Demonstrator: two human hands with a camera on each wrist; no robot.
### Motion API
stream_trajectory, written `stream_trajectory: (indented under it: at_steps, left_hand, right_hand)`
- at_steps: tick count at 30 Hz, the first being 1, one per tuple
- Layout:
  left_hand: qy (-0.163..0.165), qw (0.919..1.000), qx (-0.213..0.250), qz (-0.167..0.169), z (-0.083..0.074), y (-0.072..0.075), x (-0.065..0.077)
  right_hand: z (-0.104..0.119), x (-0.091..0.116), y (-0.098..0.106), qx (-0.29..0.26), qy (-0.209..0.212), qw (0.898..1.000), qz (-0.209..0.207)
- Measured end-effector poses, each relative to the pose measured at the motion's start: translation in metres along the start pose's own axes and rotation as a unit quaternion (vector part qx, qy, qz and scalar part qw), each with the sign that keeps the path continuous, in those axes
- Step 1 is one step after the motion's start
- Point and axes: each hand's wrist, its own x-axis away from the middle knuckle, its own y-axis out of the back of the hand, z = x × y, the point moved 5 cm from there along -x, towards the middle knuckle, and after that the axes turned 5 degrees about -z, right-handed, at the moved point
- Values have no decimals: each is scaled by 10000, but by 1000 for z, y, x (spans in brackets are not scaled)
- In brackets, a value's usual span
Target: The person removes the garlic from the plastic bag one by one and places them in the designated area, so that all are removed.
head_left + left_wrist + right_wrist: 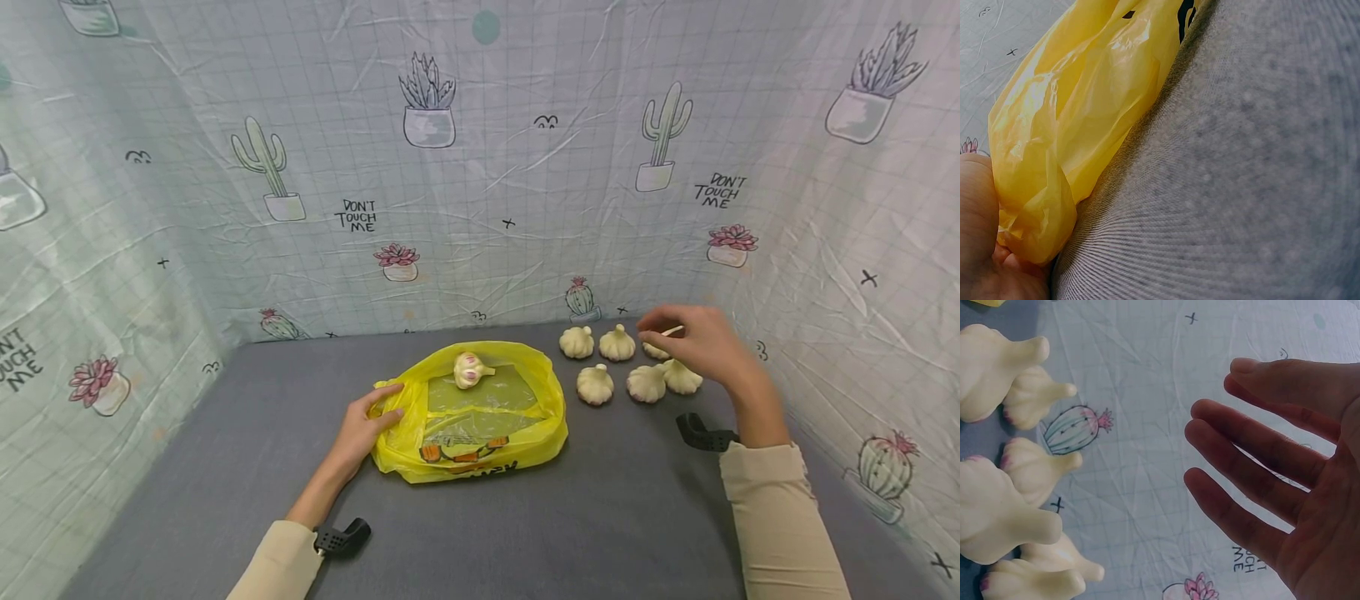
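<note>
A yellow plastic bag (536, 446) lies with its mouth spread wide, and one garlic bulb (467, 371) rests inside it. My left hand (354, 437) holds the bag's left edge between thumb and fingers; the left wrist view shows the bunched yellow plastic (1041, 156) against the hand. Over the group of garlic bulbs (595, 384) at the right hovers my right hand (701, 340), partly covering some of them. In the right wrist view its fingers (1254, 440) are extended and apart, holding nothing, with several pale bulbs (988, 506) to their left.
A grey cloth-covered table (585, 533) spreads under everything. A pale curtain (480, 183) printed with potted cacti encloses the back and both sides, close behind the garlic. Each wrist carries a black camera mount (705, 433).
</note>
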Motion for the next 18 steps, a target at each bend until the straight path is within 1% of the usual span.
stream_trajectory:
  at_steps: [4,8,14,18]
  left_hand:
    - [-2,10000,-52,-7,0,1,0]
    - [-4,10000,-99,2,0,1,0]
    - [23,9999,-98,16,1,1,-1]
    - [12,10000,-76,12,1,1,-1]
  right_hand:
    - [2,-1,-2,24,39,10000,-21]
    - [6,-4,-8,-61,99,9999,-16]
    - [15,-7,-17,-106,136,9998,99]
    - [22,-8,-25,-183,299,9992,191]
